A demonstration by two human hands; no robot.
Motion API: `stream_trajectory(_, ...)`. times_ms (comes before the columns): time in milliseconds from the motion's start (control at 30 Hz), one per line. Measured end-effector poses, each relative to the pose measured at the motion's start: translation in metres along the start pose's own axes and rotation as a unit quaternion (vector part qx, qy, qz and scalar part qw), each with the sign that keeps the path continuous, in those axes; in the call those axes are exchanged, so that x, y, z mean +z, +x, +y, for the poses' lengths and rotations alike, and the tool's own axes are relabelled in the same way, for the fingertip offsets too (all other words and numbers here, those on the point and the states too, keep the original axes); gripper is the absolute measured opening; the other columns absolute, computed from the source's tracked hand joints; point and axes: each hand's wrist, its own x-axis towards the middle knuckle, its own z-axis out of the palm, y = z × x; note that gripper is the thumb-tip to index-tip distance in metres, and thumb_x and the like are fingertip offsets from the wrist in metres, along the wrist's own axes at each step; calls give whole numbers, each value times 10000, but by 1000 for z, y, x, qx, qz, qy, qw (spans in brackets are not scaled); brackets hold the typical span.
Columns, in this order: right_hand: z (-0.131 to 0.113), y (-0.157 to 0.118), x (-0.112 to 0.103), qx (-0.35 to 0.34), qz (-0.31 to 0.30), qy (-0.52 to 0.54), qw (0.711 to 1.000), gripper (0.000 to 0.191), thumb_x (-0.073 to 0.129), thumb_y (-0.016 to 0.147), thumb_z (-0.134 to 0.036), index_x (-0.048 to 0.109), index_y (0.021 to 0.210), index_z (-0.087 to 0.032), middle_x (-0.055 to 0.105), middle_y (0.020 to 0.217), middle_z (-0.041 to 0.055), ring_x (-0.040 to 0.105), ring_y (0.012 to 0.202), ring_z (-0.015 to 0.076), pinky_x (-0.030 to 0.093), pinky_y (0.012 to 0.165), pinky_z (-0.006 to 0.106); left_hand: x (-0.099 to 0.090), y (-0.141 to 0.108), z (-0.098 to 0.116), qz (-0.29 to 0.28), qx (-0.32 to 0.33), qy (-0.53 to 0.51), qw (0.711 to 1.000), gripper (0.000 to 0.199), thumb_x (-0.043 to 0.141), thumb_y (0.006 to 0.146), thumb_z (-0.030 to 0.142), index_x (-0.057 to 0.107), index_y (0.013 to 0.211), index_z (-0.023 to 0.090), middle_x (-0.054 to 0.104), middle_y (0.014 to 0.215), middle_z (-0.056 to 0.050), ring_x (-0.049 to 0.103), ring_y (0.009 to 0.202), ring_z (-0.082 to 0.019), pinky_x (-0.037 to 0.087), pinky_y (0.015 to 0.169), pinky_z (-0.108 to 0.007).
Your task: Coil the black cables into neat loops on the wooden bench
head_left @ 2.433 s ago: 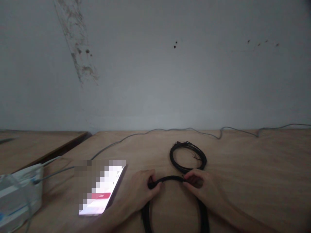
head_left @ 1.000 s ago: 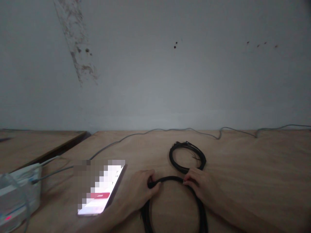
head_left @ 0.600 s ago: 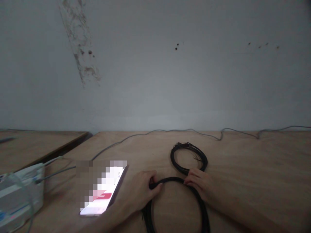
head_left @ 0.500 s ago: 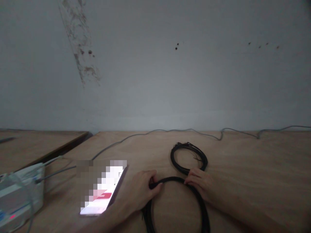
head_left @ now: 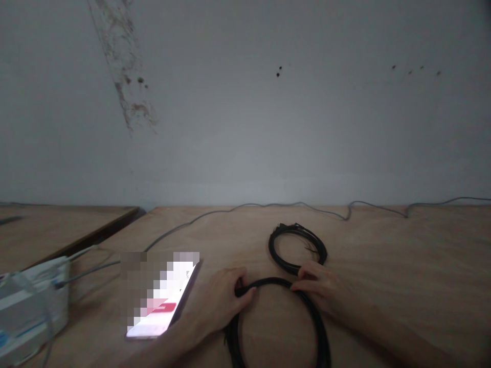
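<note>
A large coil of black cable [head_left: 271, 281] lies on the wooden table in front of me, its near side cut off by the bottom of the view. My left hand [head_left: 226, 295] pinches the coil's upper left between thumb and fingers. On its upper right, my right hand [head_left: 316, 283] has closed its fingertips on the same coil. Just beyond, a smaller coil of black cable [head_left: 273, 250] rests on the table with plug ends at its far edge. My right fingers are right beside its near edge; whether they touch it I cannot tell.
A phone with a lit screen [head_left: 164, 312], partly pixelated, lies left of my left hand. At the far left stands a white box or power strip [head_left: 34, 312] with cords. A thin grey cable [head_left: 215, 211] runs along the wall. A gap [head_left: 103, 232] separates two tabletops.
My right fingers have shifted slightly, the index lifting a little from the others. The left hand and both coils stay practically where they were.
</note>
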Motion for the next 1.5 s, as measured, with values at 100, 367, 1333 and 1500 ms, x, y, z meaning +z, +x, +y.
stream_trajectory(100, -10, 1, -4, 12, -18, 11, 1000, 336, 470, 985, -130, 758, 1081, -275, 700, 969, 58, 656, 873, 182, 532, 772, 295, 0, 0, 0, -3, -6, 1, 1000, 249, 586, 876, 454, 607, 797, 219, 658, 783, -1, 570, 717, -191, 297, 602, -288)
stream_trajectory(367, -32, 6, -5, 39, 19, 21, 999, 177, 605, 954, -224, 738, 1069, -211, 726, 1005, 76, 687, 918, 216, 571, 826, 337, 6, 1, -8, 5, 14, -14, 1000, 237, 593, 884, 438, 595, 790, 221, 654, 782, 10, 571, 729, -185, 301, 622, -291)
stream_trajectory(1333, -46, 13, -10, 103, 1, 65, 993, 201, 516, 1012, -214, 710, 960, -212, 740, 942, 39, 690, 880, 193, 538, 823, 315, 5, 1, -5, 0, 12, 0, 1000, 263, 585, 889, 454, 597, 781, 215, 661, 789, -1, 571, 736, -195, 309, 636, -300)
stream_trajectory(1500, -43, 11, -3, 83, 40, 36, 995, 236, 504, 1023, -234, 739, 1023, -216, 713, 1018, 69, 682, 905, 200, 556, 811, 325, 6, 2, -5, -6, 24, -11, 1000, 255, 588, 885, 442, 578, 776, 211, 657, 794, 3, 571, 749, -191, 320, 649, -297)
